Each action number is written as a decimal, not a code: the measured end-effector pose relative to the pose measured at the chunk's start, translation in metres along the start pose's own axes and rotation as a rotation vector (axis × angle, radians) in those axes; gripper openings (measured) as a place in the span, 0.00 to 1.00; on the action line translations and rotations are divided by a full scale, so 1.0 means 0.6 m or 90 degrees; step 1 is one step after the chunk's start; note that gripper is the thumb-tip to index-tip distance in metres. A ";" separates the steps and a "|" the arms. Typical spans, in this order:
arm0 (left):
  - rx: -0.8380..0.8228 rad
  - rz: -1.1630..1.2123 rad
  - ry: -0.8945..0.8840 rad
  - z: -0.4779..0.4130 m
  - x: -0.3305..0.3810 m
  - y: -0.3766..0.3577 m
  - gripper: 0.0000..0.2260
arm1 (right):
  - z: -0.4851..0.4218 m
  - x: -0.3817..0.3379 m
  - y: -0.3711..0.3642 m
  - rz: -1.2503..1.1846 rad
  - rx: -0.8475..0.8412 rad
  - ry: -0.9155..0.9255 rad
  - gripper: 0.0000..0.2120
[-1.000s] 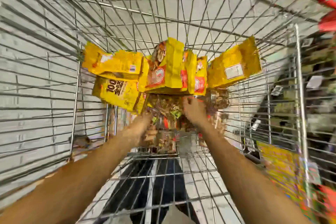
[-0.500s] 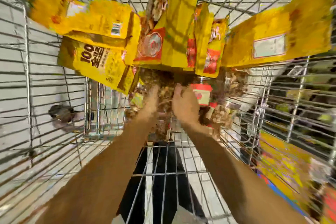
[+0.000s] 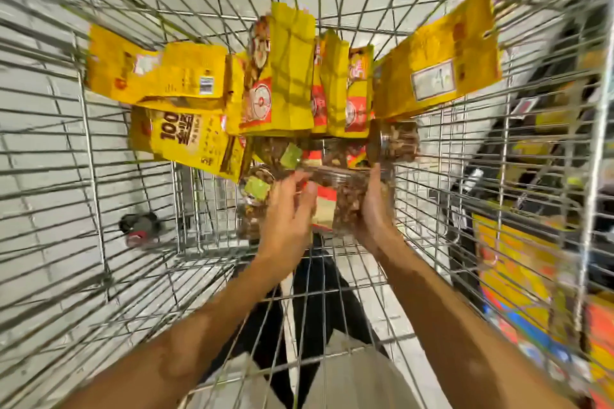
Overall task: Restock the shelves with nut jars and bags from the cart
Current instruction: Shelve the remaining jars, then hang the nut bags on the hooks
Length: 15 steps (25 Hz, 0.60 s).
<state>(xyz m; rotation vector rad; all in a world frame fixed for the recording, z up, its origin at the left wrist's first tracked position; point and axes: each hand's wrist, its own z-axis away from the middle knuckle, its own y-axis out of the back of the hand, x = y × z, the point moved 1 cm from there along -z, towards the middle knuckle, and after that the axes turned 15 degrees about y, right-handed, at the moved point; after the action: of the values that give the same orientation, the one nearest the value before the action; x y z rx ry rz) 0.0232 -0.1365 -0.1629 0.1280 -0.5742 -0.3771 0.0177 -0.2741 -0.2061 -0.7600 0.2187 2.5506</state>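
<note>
Several yellow nut bags (image 3: pixel 279 76) lie piled at the far end of the wire cart (image 3: pixel 93 149). Clear nut jars lie under them: one on its side at the right (image 3: pixel 398 143), one with a green label at the left (image 3: pixel 254 196), and a red-labelled jar (image 3: pixel 345 206) in the middle. My right hand (image 3: pixel 375 209) grips the middle jar along its right side. My left hand (image 3: pixel 285 212) has relaxed, spread fingers touching that jar's left side, next to the green-labelled jar. Everything is motion-blurred.
Cart walls rise on all sides. A cart wheel (image 3: pixel 139 229) shows through the mesh at the left. Store shelves with colourful packages (image 3: pixel 511 269) stand close on the right. My legs (image 3: pixel 319 292) and the tiled floor show through the cart floor.
My hands, close together on the jars before, have spread apart to either side of the middle jar. The view has shifted, and the bags and jars sit lower in frame.
</note>
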 end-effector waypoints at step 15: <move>0.047 0.055 0.257 -0.219 -0.009 -0.097 0.28 | -0.043 -0.013 0.091 -0.162 0.073 0.012 0.39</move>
<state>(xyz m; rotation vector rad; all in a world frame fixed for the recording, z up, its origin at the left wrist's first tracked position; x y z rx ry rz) 0.0733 -0.1863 -0.2880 0.2426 -0.1944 -0.2369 0.0096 -0.3323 -0.2224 -0.7197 0.2545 2.2718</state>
